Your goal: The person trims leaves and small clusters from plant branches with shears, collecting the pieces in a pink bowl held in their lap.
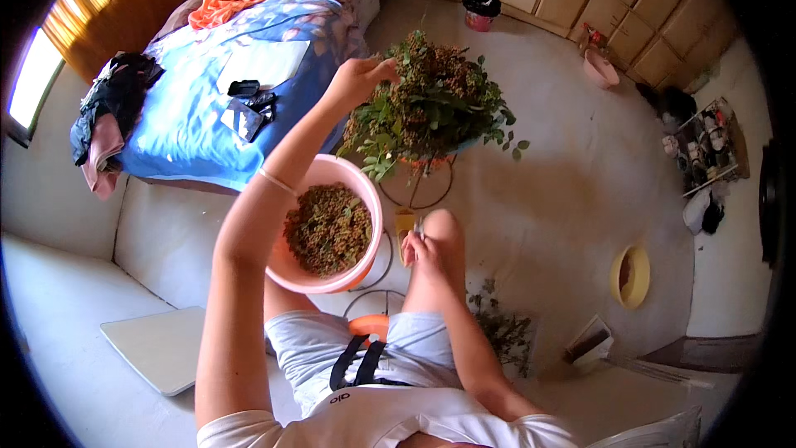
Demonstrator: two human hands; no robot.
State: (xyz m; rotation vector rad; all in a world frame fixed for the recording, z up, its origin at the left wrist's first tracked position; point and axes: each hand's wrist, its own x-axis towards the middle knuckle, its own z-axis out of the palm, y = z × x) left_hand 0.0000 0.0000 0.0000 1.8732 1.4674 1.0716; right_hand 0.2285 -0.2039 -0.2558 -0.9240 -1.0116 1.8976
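Observation:
My left hand (363, 81) reaches far forward to the left edge of a big heap of leafy branches (431, 104) with clusters of small brownish-green berries. Its fingers are curled together at the foliage; what they pinch is too small to tell. Below that forearm, a pink bucket (375, 220) holds loose clusters of berries (328, 231). My right hand (421, 250) rests by my right knee, closed around something slim with a greyish tip that I cannot make out. The heap sits on a round stand with metal legs (452, 187), its top mostly hidden by leaves.
Dropped leafy sprigs (502, 328) lie on the floor right of my leg. A yellow basin (632, 277) and a dustpan (589, 340) are farther right. To the left, a bed with blue sheets (186, 137) stands close; a flat pale board (162, 348) lies lower left.

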